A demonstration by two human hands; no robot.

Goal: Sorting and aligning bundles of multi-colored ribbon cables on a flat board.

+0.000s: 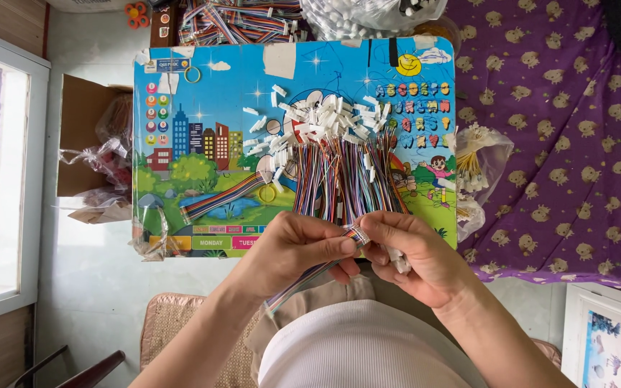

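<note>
Head view shows both hands, left hand [292, 248] and right hand [415, 255], pinching a rainbow ribbon cable [357, 235] at six o'clock of the cartoon surface [181, 165]. Wire heap [343, 169] lies just beyond; purple bedsheet [562, 144] at three o'clock.

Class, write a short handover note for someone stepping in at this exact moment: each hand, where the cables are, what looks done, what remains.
Left hand: shut on a rainbow ribbon cable, which trails down toward the lap.
Right hand: pinching the same cable's end, with a white connector against its fingers.
Board: a pile of cables with white connectors fitted lies at its centre; one plain ribbon strip lies to the pile's left.
Done: the pile, by its look.
Left: the cable in hand, the strip, probably more stock in the box beyond the board.
</note>
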